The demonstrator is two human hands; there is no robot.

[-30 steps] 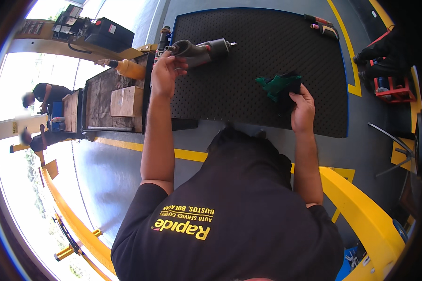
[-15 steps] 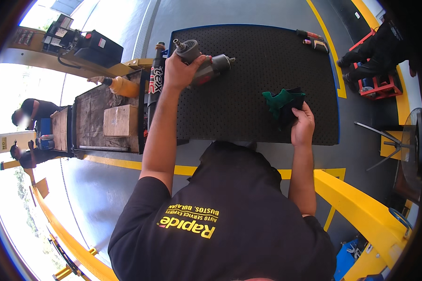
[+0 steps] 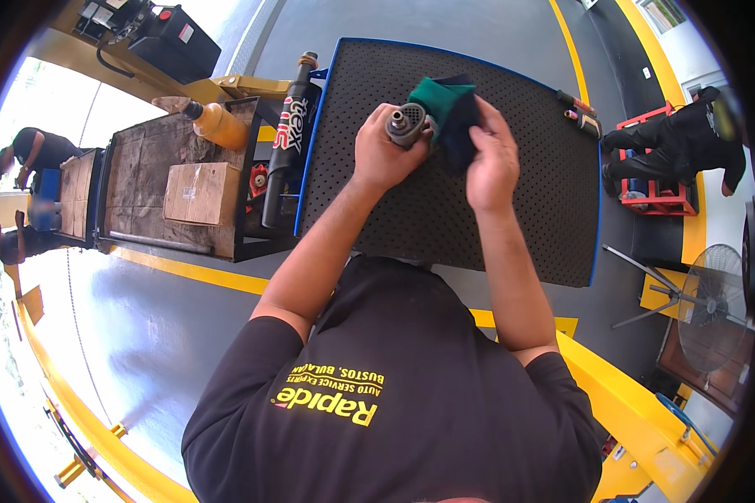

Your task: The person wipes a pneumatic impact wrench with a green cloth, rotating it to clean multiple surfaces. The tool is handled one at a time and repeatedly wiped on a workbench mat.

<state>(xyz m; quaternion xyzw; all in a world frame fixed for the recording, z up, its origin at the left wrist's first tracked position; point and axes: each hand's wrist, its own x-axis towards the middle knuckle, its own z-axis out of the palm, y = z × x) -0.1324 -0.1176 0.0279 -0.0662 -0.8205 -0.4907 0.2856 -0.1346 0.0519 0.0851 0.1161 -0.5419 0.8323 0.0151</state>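
My left grip (image 3: 382, 151) is closed around the handle of a grey power tool (image 3: 404, 124), the fitting at the handle's end facing up at my camera. The tool is above the left half of the black, perforated table (image 3: 537, 176), well in from its blue left edge. My right grip (image 3: 493, 163) is partly curled, with fingers and thumb on a green and dark cloth (image 3: 459, 130) just beside the tool; I see slight blur there. The cloth and the left fingers block my view of most of the tool's body.

At the table's far right corner I have two slim handheld tools (image 3: 583, 121). Along the left edge runs a long black cylinder (image 3: 292, 138), between the table and a cart (image 3: 134, 172) carrying a cardboard box (image 3: 200, 194) and an orange bottle (image 3: 218, 126). Past the right edge I make out a co-worker (image 3: 679, 134) by a red frame (image 3: 688, 199), and nearer me a fan (image 3: 711, 306). The wearer's dark shirt (image 3: 428, 352) covers part of the near edge.
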